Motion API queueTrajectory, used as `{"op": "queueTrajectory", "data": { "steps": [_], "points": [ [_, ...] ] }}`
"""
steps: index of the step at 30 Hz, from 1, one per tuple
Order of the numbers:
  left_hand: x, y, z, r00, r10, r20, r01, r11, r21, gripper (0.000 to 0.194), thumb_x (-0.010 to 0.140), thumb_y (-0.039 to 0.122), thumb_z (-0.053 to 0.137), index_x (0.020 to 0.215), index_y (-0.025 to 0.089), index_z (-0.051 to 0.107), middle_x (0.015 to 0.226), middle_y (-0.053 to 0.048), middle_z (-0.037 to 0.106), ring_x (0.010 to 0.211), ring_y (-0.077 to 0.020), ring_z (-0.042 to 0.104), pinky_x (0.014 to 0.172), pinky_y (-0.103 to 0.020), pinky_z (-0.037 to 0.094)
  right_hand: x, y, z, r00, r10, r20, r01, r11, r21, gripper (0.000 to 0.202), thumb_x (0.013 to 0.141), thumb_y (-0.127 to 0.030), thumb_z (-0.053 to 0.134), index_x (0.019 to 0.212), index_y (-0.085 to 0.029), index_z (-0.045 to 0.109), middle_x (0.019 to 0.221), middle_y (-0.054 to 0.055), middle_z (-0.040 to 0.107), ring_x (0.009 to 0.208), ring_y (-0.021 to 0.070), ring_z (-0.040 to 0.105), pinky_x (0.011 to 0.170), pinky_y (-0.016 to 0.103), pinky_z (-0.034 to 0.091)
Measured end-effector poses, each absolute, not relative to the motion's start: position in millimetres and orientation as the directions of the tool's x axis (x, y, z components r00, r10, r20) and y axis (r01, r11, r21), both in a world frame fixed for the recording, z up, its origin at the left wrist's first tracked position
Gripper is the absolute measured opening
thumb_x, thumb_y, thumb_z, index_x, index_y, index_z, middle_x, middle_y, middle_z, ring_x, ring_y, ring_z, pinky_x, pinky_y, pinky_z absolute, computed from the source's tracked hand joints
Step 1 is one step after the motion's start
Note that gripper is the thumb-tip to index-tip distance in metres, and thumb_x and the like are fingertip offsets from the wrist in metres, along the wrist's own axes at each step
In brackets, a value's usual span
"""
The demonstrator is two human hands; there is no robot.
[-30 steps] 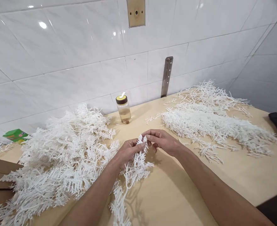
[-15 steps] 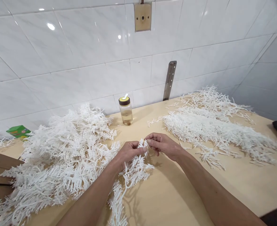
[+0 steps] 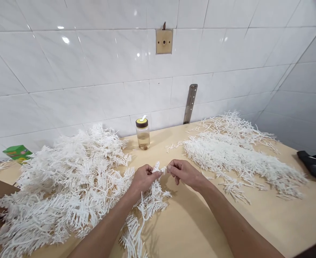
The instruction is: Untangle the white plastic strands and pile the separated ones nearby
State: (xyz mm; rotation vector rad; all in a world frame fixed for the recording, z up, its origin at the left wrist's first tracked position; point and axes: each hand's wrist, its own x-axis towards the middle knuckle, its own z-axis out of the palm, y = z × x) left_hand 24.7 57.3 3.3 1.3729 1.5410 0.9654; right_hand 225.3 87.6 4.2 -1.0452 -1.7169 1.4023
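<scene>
White branched strand (image 3: 154,195) hangs from the left hand (image 3: 144,178), pinched between thumb and fingers, above the table (image 3: 198,222); its lower end is cut off by the frame's bottom edge. The right hand (image 3: 183,173) pinches a tip of it, the exact grip too small to make out. The left forearm partly hides the big white heap (image 3: 74,175). A black object (image 3: 315,166) is cropped at the right edge. Behind the pale wooden table rises a glossy, white-tiled wall (image 3: 98,64).
</scene>
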Motion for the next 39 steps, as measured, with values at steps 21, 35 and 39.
{"op": "queueTrajectory", "data": {
  "steps": [21, 35, 39],
  "points": [
    [19, 58, 10, 0.075, 0.973, -0.218, -0.188, 0.228, 0.955, 0.047, 0.050, 0.046, 0.087, 0.076, 0.017, 0.061, 0.063, 0.001, 0.059, 0.051, -0.0106, 0.051, 0.050, -0.024, 0.039, 217, 89, -10, -0.299, 0.950, 0.087, 0.167, 0.142, -0.976, 0.031, 0.089, -0.047, 0.056, 0.077, -0.019, 0.056, 0.058, -0.005, 0.052, 0.046, 0.0096, 0.050, 0.047, 0.024, 0.042],
    [21, 62, -1, -0.027, 1.000, 0.009, 0.382, 0.002, 0.924, 0.054, 0.075, 0.067, 0.058, 0.051, 0.019, 0.047, 0.048, 0.004, 0.042, 0.046, -0.0098, 0.035, 0.048, -0.024, 0.025, 214, 86, -6, -0.322, 0.940, 0.110, 0.021, 0.123, -0.992, 0.034, 0.086, -0.047, 0.060, 0.068, -0.019, 0.052, 0.058, -0.002, 0.053, 0.049, 0.0101, 0.049, 0.050, 0.024, 0.042],
    [20, 58, 6, 0.032, 0.993, -0.110, 0.333, 0.093, 0.938, 0.064, 0.072, 0.074, 0.057, 0.045, 0.020, 0.036, 0.043, 0.004, 0.033, 0.042, -0.0082, 0.027, 0.045, -0.025, 0.018, 214, 88, -8, -0.300, 0.948, 0.105, 0.027, 0.118, -0.993, 0.035, 0.085, -0.049, 0.061, 0.070, -0.018, 0.054, 0.061, -0.002, 0.053, 0.048, 0.0097, 0.049, 0.049, 0.024, 0.043]
  ]
}}
